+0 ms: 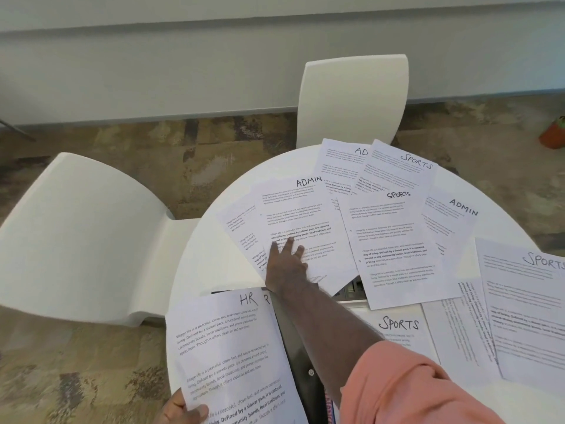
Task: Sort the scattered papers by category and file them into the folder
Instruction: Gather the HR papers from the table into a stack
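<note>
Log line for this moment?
left hand: grips white HR-marked sheets | right hand: flat on white ADMIN-marked sheet | filed: none seen

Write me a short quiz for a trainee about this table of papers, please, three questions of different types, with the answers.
1. True or false: the left hand holds the sheets marked HR.
2. Multiple choice: the right hand rests with straight fingers on a sheet marked (A) SPORTS, (B) ADMIN, (C) HR.
3. Fill in: the sheet at the table's right edge is marked ____.

Key:
1. True; its thumb pinches their lower edge.
2. B; it is the ADMIN sheet left of centre.
3. SPORTS.
</note>
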Action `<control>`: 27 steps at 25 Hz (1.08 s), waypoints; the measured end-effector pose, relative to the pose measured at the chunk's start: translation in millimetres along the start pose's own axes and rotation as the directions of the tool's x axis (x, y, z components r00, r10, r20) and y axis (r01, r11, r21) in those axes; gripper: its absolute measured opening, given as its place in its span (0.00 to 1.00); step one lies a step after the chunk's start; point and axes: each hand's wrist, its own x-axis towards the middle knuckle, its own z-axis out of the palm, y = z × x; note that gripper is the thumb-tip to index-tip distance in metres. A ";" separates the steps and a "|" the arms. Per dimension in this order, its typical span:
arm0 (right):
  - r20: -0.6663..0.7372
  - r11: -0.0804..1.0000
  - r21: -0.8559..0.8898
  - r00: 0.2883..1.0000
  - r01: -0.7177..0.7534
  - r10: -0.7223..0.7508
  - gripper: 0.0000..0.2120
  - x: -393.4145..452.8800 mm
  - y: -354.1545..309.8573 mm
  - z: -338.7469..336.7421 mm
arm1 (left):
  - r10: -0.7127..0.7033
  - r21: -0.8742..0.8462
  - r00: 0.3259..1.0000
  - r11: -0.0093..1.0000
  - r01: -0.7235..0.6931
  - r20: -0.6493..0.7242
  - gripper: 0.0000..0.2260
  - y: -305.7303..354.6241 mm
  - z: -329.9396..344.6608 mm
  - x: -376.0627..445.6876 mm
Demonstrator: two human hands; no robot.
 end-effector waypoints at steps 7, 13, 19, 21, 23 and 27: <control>-0.310 0.974 -0.105 0.924 0.201 -0.224 0.23 -7.6 22.1 -41.8 | 0.001 0.106 1.000 0.994 0.001 -0.015 0.21 1.9 -1.7 6.7; -0.669 0.979 0.126 0.742 0.161 -0.036 0.28 -22.0 93.8 -171.4 | -0.020 0.134 0.999 0.991 0.025 -0.044 0.15 3.7 -11.6 15.3; -0.884 0.998 0.053 0.464 -0.021 0.056 0.26 -65.3 199.0 -239.4 | -0.016 0.041 1.000 0.999 0.016 -0.016 0.16 11.1 -12.3 19.5; -0.902 1.000 -0.014 0.433 -0.022 -0.003 0.26 -75.1 220.0 -226.2 | -0.019 0.060 1.000 0.998 0.019 0.009 0.17 15.5 -9.3 18.9; -0.891 0.994 -0.113 0.442 0.007 -0.104 0.26 -80.3 234.9 -190.3 | -0.015 0.085 1.000 0.996 0.013 0.024 0.18 18.6 -4.0 18.0; -0.709 0.932 -0.358 0.664 -0.048 -0.238 0.27 -74.3 248.4 -91.0 | -0.013 0.120 1.000 0.993 0.010 0.023 0.16 20.0 1.6 13.3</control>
